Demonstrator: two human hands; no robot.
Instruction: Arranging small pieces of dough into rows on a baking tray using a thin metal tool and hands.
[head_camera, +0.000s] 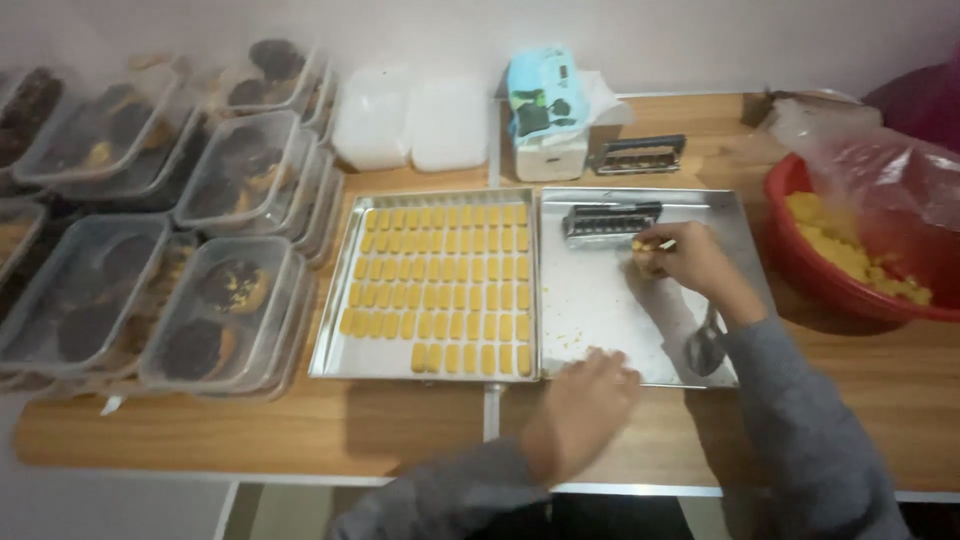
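My right hand (690, 262) is over the right metal tray (600, 300), fingers closed on a small lump of yellow dough (643, 247), right beside a metal dough cutter (610, 220) lying at the tray's far end. My left hand (590, 395) rests on the near edge where the two trays meet, fingers spread, holding nothing. The left metal tray (335, 335) holds several rows of small yellow dough pieces (440, 285). A metal spoon (705, 345) lies on the right tray by my right wrist.
A red bowl (800, 260) of yellow dough, partly under a clear plastic bag (880, 170), sits at the right. Stacked clear lidded containers of dark cookies (150, 230) fill the left. White lidded containers (410, 120), a tissue pack (545, 95) and a second cutter (640, 155) stand at the back.
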